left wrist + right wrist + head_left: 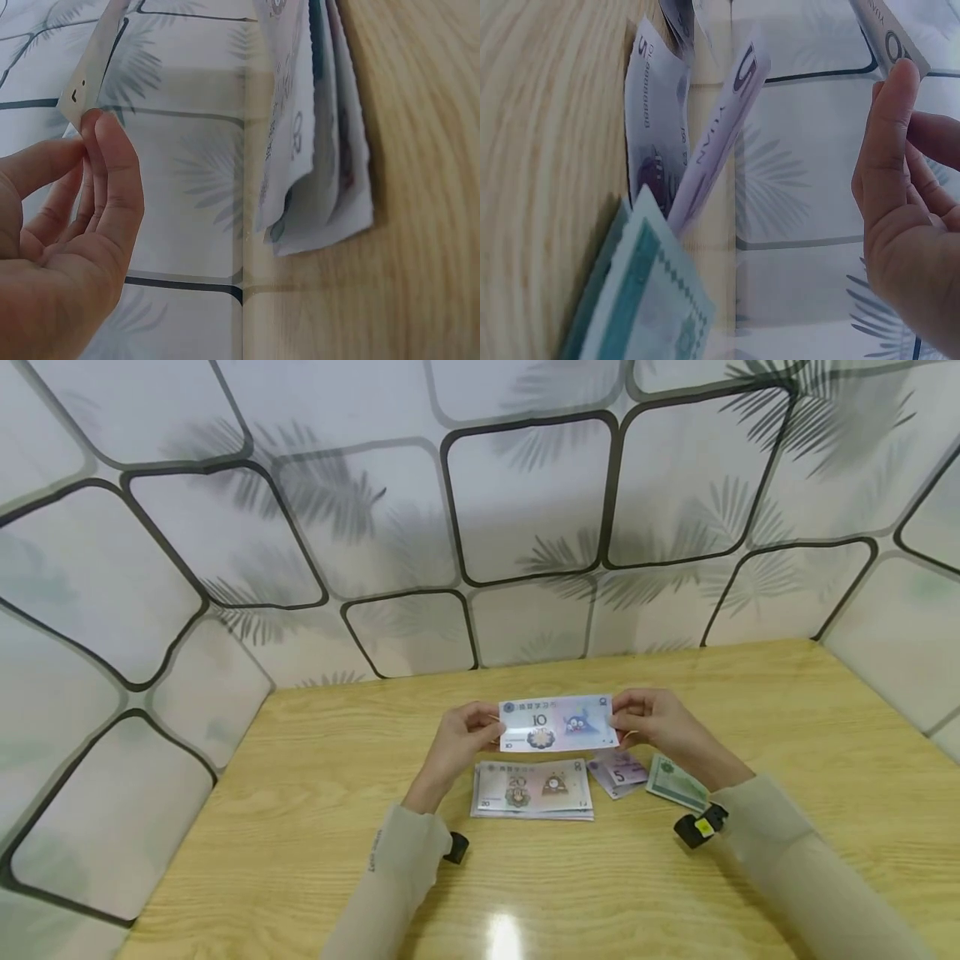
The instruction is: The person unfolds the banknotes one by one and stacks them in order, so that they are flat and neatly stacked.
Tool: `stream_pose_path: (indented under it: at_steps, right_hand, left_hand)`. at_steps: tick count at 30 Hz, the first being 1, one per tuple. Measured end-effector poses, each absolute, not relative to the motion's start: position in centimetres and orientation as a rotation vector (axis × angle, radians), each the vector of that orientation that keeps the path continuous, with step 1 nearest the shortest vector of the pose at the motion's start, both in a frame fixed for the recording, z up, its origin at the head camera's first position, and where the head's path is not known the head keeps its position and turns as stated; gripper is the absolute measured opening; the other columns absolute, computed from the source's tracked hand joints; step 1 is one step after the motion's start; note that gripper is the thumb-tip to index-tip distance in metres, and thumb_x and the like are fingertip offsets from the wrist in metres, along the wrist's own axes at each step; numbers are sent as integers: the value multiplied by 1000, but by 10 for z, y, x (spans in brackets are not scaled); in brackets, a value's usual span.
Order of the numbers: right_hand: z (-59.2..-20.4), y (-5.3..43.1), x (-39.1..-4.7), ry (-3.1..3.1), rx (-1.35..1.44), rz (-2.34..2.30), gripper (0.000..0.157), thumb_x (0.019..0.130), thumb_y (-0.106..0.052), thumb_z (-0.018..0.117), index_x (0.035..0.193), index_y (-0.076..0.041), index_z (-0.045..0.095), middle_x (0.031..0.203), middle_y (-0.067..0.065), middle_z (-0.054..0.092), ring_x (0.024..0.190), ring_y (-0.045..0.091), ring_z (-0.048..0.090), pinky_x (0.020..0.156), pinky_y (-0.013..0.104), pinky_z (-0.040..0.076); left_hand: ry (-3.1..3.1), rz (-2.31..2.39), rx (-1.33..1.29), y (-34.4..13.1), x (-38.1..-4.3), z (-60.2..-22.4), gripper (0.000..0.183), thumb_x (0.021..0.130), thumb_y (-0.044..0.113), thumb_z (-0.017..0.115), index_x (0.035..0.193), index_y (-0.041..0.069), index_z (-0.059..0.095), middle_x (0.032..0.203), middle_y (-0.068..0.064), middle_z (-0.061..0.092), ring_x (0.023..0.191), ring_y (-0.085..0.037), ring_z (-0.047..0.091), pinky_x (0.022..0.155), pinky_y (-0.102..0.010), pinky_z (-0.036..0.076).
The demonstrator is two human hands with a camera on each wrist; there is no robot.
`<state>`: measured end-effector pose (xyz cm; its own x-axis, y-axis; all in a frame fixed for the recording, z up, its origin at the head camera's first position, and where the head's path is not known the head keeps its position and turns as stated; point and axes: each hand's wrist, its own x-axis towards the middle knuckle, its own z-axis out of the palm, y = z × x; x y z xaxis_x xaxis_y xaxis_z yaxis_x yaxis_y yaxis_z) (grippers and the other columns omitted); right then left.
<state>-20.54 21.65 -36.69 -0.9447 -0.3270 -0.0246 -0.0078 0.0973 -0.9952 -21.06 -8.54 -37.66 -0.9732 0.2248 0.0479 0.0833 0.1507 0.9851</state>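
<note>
Both hands hold up a pale blue play banknote (557,724) marked 10, stretched flat between them above the table. My left hand (459,743) pinches its left end between thumb and fingers. At the other end, my right hand (660,731) pinches the note the same way. In the left wrist view the left hand (82,217) grips one corner; in the right wrist view the right hand (900,165) grips the opposite end. Just below lies a stack of notes (534,787) with a 20 on top. Purple 5 notes (622,772) and a green folded note (677,782) lie right of it.
The wooden table (315,793) meets a white partition (525,510) with black outlines and leaf prints at its back. Side panels stand at left and right. Each wrist wears a small black device (702,827). The folded notes stick up slightly from the table.
</note>
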Motion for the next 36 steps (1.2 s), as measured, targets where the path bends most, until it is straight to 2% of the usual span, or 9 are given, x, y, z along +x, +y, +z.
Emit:
stream_pose_path:
  at_steps: [9,16,21,24,30,36]
  right_hand:
    - [-370,213,-200,2138,-375,-1912,7,100,5,57,104,10,58,79,5,62,69,14,60,62,30,59]
    - [-371,208,-197,2117,-371,-1898,12,100,5,57,108,12,53,78,6,64,68,15,62,62,29,59]
    - [-374,205,-195,2095,-385,-1887,12,100,4,56,109,10,52,78,5,65,67,16,63,62,29,59]
    - [-375,205,-193,2106,-398,-1877,19,101,4,56,117,12,49,78,7,66,65,17,64,61,30,60]
    - [-377,205,-190,2112,-417,-1868,45,100,3,57,140,14,39,81,11,68,62,18,63,60,32,60]
    - [-379,205,-188,2081,-429,-1873,53,101,3,58,148,9,36,86,13,69,63,19,65,62,34,61]
  left_hand:
    - [2286,1943,330,-89,-206,-378,21,95,-9,64,116,-13,64,92,-13,66,73,-14,65,73,-32,61]
    - [2327,1885,313,-95,-202,-379,16,96,-8,63,112,-9,65,90,-12,65,73,-14,64,74,-34,61]
    - [2338,1866,324,-99,-200,-381,15,97,-7,63,112,-9,66,89,-11,65,74,-15,64,76,-40,61]
    - [2345,1850,333,-101,-199,-381,15,97,-7,63,112,-9,66,90,-12,65,74,-15,64,76,-41,61]
    - [2336,1824,360,-105,-196,-380,22,97,-7,62,119,-9,63,91,-14,66,73,-16,66,77,-42,61]
    - [2304,1829,416,-110,-191,-378,35,97,-8,62,132,-7,55,90,-14,67,76,-29,68,79,-48,60]
